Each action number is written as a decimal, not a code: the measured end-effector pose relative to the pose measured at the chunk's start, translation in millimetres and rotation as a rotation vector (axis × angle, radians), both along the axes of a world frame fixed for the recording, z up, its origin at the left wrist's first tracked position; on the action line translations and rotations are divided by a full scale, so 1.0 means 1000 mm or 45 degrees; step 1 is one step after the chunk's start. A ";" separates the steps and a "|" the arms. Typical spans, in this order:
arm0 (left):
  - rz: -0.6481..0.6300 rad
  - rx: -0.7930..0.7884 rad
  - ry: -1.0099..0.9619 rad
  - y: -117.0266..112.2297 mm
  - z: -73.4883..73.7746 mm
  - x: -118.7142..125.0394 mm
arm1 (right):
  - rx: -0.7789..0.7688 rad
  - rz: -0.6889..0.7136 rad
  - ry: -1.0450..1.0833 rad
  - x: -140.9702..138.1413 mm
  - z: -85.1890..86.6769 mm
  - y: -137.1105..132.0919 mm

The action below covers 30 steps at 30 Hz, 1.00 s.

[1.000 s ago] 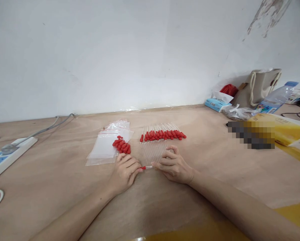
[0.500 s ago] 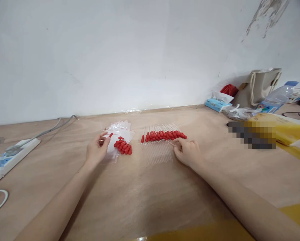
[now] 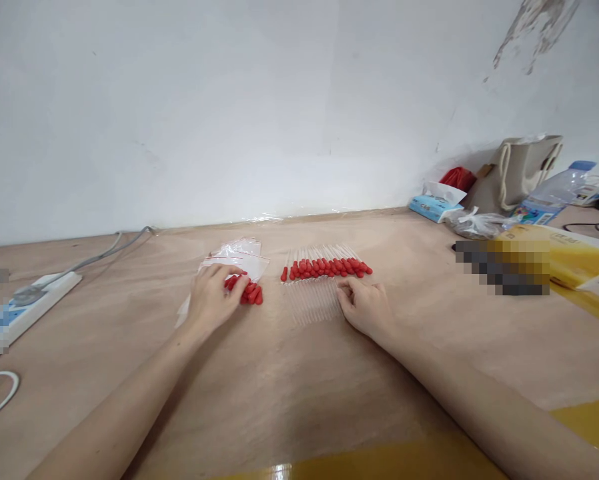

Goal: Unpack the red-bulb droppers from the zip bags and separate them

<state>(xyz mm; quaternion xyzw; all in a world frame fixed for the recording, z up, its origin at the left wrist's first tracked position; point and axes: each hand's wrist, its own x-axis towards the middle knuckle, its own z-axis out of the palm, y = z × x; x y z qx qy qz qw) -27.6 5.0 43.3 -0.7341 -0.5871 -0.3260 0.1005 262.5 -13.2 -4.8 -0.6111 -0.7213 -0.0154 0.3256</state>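
Note:
My left hand (image 3: 213, 293) is over a small pile of red rubber bulbs (image 3: 253, 293), thumb and forefinger closing around a bulb at its edge; the fingers partly hide the pile. Beneath and behind lie clear zip bags (image 3: 247, 250) with red seal lines. To the right, thin clear tubes fitted with red bulbs (image 3: 324, 268), like droppers, lie in a tight row. In front of that row sit bare clear tubes (image 3: 312, 303), side by side. At their right end, my right hand (image 3: 367, 303) is pinched on what looks like one clear tube, mostly hidden by the fingers.
A power strip (image 3: 29, 310) with a grey cable lies at the left. On the right are a tissue pack (image 3: 435, 208), a beige bag (image 3: 524, 170), a plastic bottle (image 3: 554, 190) and a yellow package (image 3: 559, 257). The wall (image 3: 279, 120) bounds the table's back.
My left hand has moved right, from over the zip bags with a red bulb in its fingers, onto the bulb pile. My right hand has shifted only slightly beside the tubes.

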 end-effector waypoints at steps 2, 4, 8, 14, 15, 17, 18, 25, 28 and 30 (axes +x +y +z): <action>-0.049 -0.077 0.132 0.004 0.006 0.020 | 0.026 0.001 0.025 0.001 0.000 0.001; -0.029 -0.229 0.243 0.013 0.010 0.040 | 0.040 -0.006 0.063 0.003 -0.001 0.004; 0.076 -0.592 0.305 0.039 0.011 0.070 | 0.057 -0.052 0.130 0.011 -0.002 0.011; 0.192 -0.726 0.290 0.061 0.013 0.083 | 0.071 -0.047 0.182 0.015 -0.003 0.015; 0.208 -0.703 0.283 0.060 0.017 0.080 | 0.090 -0.037 0.188 0.015 -0.004 0.014; 0.232 -0.619 0.270 0.052 0.024 0.071 | 0.132 -0.014 0.196 0.014 -0.004 0.015; 0.227 -0.549 0.261 0.044 0.027 0.065 | 0.152 -0.001 0.201 0.014 -0.005 0.015; -0.287 0.060 0.206 -0.027 -0.007 0.024 | 0.396 0.094 0.327 0.012 -0.003 0.015; -0.399 0.118 0.179 -0.041 -0.028 0.021 | 0.459 0.298 0.278 0.008 0.004 0.006; -0.425 0.125 0.167 -0.043 -0.034 0.024 | 0.480 0.435 0.155 0.003 0.009 -0.002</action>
